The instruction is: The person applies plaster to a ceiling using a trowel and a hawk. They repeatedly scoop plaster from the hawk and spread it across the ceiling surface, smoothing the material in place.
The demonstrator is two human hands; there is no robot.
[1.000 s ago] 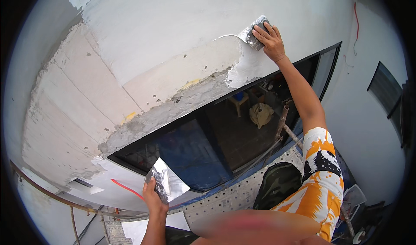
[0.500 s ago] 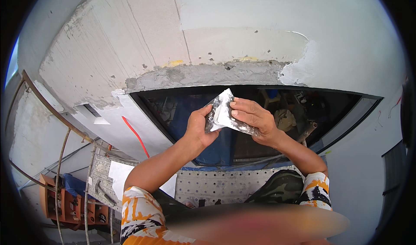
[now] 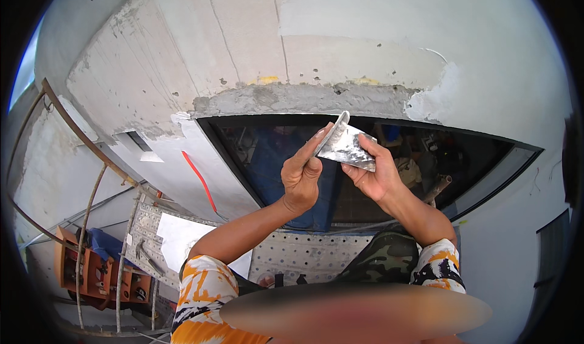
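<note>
My left hand (image 3: 300, 182) holds a flat scraper (image 3: 332, 135) tilted almost edge-on, its fingers stretched along the back and the thumb at the lower corner. A curl of white putty (image 3: 344, 119) shows at the top of that blade. My right hand (image 3: 383, 176) pinches a second metal blade, a putty scraper (image 3: 350, 151), between thumb and fingers. White smears mark its dark, shiny face. The two blades meet in front of the window opening, below the strip of bare grey mortar (image 3: 304, 99).
Above the dark-framed window (image 3: 274, 161) runs a patched wall (image 3: 340, 55). A red tube (image 3: 199, 179) sticks out at left. Beneath me is a perforated metal platform (image 3: 304, 252) with a white sheet (image 3: 182, 234) and a hammer (image 3: 149, 257). Rusty scaffold bars (image 3: 79, 125) stand at left.
The blades have turned: the left one now stands nearly edge-on, and the right one shows a mostly bare face. The broad putty heap between them has gone from view. My view has shifted slightly.
</note>
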